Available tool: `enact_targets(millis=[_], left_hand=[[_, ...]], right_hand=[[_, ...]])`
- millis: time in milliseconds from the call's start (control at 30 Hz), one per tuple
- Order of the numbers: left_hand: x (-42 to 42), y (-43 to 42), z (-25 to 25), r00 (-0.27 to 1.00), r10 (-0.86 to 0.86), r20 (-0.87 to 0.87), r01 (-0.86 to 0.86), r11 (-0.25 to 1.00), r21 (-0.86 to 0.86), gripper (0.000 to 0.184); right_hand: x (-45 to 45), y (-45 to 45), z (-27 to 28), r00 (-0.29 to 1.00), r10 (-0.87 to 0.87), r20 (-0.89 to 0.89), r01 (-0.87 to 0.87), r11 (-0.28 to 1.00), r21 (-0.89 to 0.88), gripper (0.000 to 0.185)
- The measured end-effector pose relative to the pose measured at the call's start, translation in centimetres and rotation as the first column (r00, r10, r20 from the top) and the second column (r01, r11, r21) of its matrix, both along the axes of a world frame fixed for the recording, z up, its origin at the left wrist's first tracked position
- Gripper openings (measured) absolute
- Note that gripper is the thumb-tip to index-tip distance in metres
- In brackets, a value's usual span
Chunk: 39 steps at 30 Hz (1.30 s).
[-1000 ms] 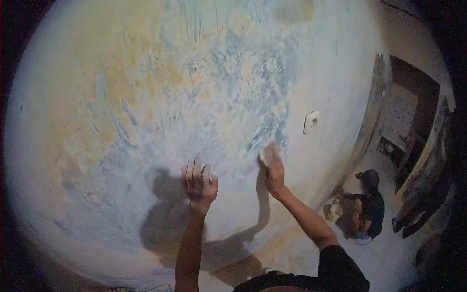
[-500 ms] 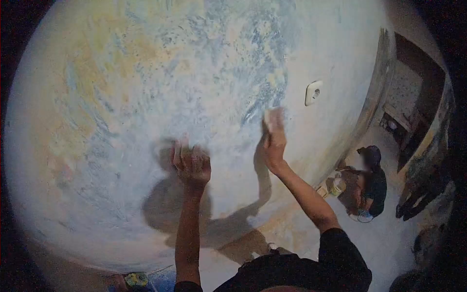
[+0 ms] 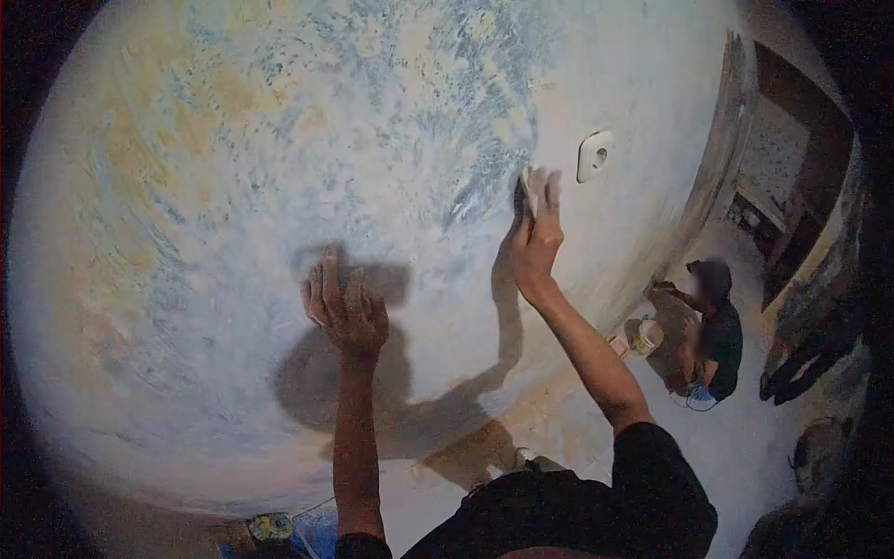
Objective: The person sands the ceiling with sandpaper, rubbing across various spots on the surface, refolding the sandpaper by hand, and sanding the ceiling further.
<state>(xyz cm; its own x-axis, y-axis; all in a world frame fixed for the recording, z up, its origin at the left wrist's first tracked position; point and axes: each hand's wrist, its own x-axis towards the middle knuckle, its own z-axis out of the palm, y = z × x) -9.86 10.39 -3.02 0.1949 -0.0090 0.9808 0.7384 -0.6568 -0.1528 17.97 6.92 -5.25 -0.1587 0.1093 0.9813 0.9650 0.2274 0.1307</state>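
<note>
A wall (image 3: 447, 307) mottled in blue, yellow and white paint fills most of the view. My right hand (image 3: 537, 247) is raised against it, left of and below a white wall socket (image 3: 593, 156). In its fingers is a pale, thin, flat pad (image 3: 528, 191), seen nearly edge-on; whether it is a sponge or a folded cloth I cannot tell. Lower and to the left, my left hand (image 3: 345, 306) is up at the wall with its fingers apart and nothing visible in them. Shadows of both arms and my head fall on the wall.
At the right, another person (image 3: 717, 331) crouches by the wall, one arm stretched toward it. Beside them stands a pale bucket (image 3: 644, 335). A paint-stained round container (image 3: 270, 527) and a blue sheet (image 3: 318, 529) lie at the bottom left. A dark opening (image 3: 801, 168) is at far right.
My right hand has risen slightly and turned, so the pad shows edge-on. My left hand has shifted up and left, its fingers more spread. The view has tilted a little.
</note>
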Motion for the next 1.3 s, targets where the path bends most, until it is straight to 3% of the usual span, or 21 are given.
enact_targets(millis=[67, 100, 200, 233, 333, 367, 467, 500, 533, 600, 667, 700, 733, 800, 833, 867, 933, 967, 1200, 1267, 1300], left_hand=[[-0.2, 0.0, -0.3, 0.999, 0.03, -0.017, -0.03, 0.999, -0.017, 0.024], [-0.4, -0.1, -0.4, 0.999, 0.029, -0.026, -0.029, 0.999, -0.02, 0.024], [-0.4, 0.0, -0.7, 0.999, 0.026, -0.021, -0.027, 0.999, -0.043, 0.026], [-0.4, 0.0, -0.8, 1.0, 0.023, -0.02, -0.023, 0.999, -0.029, 0.025], [-0.2, 0.0, -0.6, 0.999, 0.046, -0.023, -0.046, 0.999, -0.02, 0.025], [-0.3, -0.1, -0.6, 0.997, 0.066, -0.039, -0.067, 0.998, -0.018, 0.025], [-0.2, 0.6, -0.9, 0.998, 0.058, 0.008, -0.058, 0.998, 0.029, 0.026], [-0.1, 0.6, -0.9, 0.998, 0.058, 0.011, -0.058, 0.998, 0.026, 0.026], [0.0, 0.4, -0.7, 0.998, 0.057, 0.019, -0.058, 0.998, 0.024, 0.026], [0.2, 0.3, -0.6, 0.998, 0.055, 0.024, -0.056, 0.998, 0.026, 0.027], [0.0, 0.3, -0.5, 0.999, 0.049, 0.003, -0.049, 0.997, 0.051, 0.023], [0.0, 0.4, -0.5, 0.999, 0.047, 0.004, -0.047, 0.997, 0.056, 0.023], [-0.1, 0.6, -0.7, 0.998, 0.055, 0.002, -0.055, 0.997, 0.045, 0.023], [-0.1, 0.9, -0.8, 0.998, 0.06, 0.007, -0.06, 0.998, 0.032, 0.023], [-0.1, 1.0, -0.8, 0.998, 0.066, 0.009, -0.066, 0.996, 0.054, 0.022], [0.0, 1.0, -0.8, 0.997, 0.074, 0.01, -0.075, 0.994, 0.075, 0.022], [-0.2, 0.7, -0.8, 0.997, 0.075, -0.008, -0.074, 0.995, 0.059, 0.022], [-0.1, 0.7, -0.7, 0.997, 0.077, -0.015, -0.077, 0.996, 0.046, 0.022], [-0.3, 1.2, -0.9, 0.996, 0.093, -0.012, -0.092, 0.994, 0.051, 0.023], [-0.4, 1.1, -1.0, 0.998, 0.065, -0.013, -0.064, 0.997, 0.047, 0.023], [-0.5, 1.3, -1.0, 0.998, 0.064, -0.011, -0.063, 0.997, 0.046, 0.023]], right_hand=[[-2.1, -0.4, -1.4, 0.981, -0.095, -0.166, 0.06, 0.977, -0.206, 0.046], [-2.4, -1.6, -1.7, 0.977, 0.197, 0.08, -0.159, 0.926, -0.343, 0.045], [-1.7, -2.5, -0.4, 0.939, 0.335, 0.08, -0.276, 0.87, -0.409, 0.044], [-1.6, -1.5, -0.1, 0.988, 0.142, -0.059, -0.149, 0.978, -0.147, 0.043], [-2.9, -1.2, 0.0, 0.99, 0.054, -0.129, -0.063, 0.996, -0.07, 0.041], [-3.1, -2.3, -0.2, 0.96, 0.272, -0.069, -0.281, 0.918, -0.281, 0.04], [-0.4, -1.5, -0.9, 0.936, 0.342, -0.08, -0.348, 0.874, -0.339, 0.043], [-0.6, -1.5, 1.8, 0.976, 0.206, -0.072, -0.214, 0.969, -0.122, 0.047], [-1.2, -1.4, 3.2, 0.946, 0.055, -0.32, -0.066, 0.998, -0.024, 0.046], [-2.0, -0.9, 3.3, 0.954, 0.019, -0.3, -0.024, 1.0, -0.014, 0.047], [-2.4, -1.8, 3.1, 0.939, 0.34, -0.051, -0.338, 0.888, -0.313, 0.048], [-2.7, -2.5, 4.4, 0.936, 0.308, 0.168, -0.225, 0.895, -0.386, 0.05], [-2.1, -2.1, 5.1, 0.937, 0.305, 0.169, -0.222, 0.897, -0.383, 0.05], [0.2, -0.5, 7.0, 0.993, -0.038, -0.108, 0.038, 0.999, -0.003, 0.049], [-0.3, -1.3, 9.5, 0.95, -0.11, -0.293, 0.13, 0.99, 0.048, 0.057], [-0.8, -1.1, 9.0, 0.951, -0.11, -0.288, 0.129, 0.991, 0.047, 0.057], [-2.5, -1.6, 7.2, 0.976, 0.216, 0.009, -0.209, 0.954, -0.214, 0.049], [-2.7, -2.3, 7.6, 0.958, 0.245, 0.147, -0.192, 0.934, -0.302, 0.048], [-2.2, -1.3, 8.1, 0.96, 0.276, 0.036, -0.259, 0.934, -0.246, 0.051], [-2.0, -1.6, 9.2, 0.94, 0.297, 0.165, -0.236, 0.92, -0.313, 0.052], [-0.8, -1.0, 10.0, 0.977, 0.194, 0.084, -0.178, 0.969, -0.173, 0.052]])
